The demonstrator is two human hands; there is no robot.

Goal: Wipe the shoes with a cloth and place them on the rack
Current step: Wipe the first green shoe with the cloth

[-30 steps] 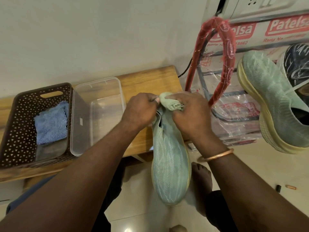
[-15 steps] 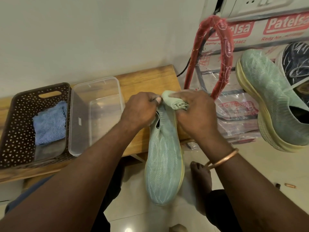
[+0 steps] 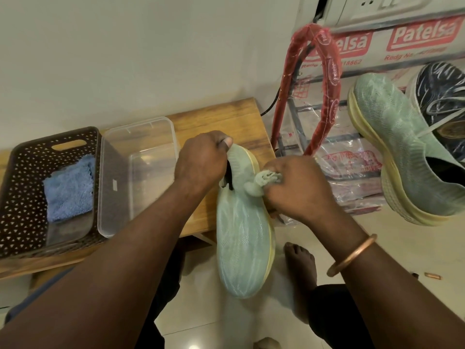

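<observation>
The left hand (image 3: 201,159) curls its fingers round the heel collar of the shoe (image 3: 241,238); the toe hangs below the worktop (image 3: 221,114) edge. The right hand (image 3: 297,190) pinches a wadded cloth (image 3: 264,181) against the shoe's side. A hard rub could twist the shoe out of that single hold and drop it.
</observation>
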